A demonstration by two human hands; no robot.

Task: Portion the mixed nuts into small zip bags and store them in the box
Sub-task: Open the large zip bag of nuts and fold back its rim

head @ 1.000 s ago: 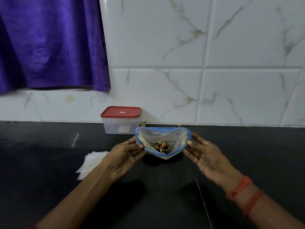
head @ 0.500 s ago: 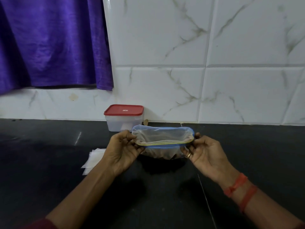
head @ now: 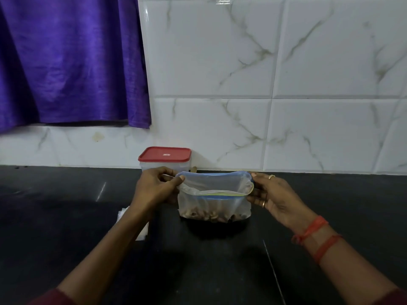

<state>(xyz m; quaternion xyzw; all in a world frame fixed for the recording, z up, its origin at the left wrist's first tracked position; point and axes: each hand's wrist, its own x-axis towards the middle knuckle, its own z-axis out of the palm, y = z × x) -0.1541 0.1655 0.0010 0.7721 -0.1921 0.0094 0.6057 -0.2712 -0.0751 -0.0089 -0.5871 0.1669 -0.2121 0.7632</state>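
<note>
Head view: since half a second ago the zip bag point(head: 214, 201) has risen taller between my hands. Its clear side now faces me, and the mixed nuts point(head: 211, 215) show along its bottom. The mouth is still partly open. The bag is near the back edge of the worktop point(head: 66, 216), just in front of the red-lidded box point(head: 165, 160) by the tiled wall point(head: 220, 128). My left forearm covers part of a white stack point(head: 143, 233). My left hand point(head: 154, 190) pinches the bag's top left corner. My right hand point(head: 275, 197) has its fingers point(head: 253, 198) clamped on the zip's right end.
</note>
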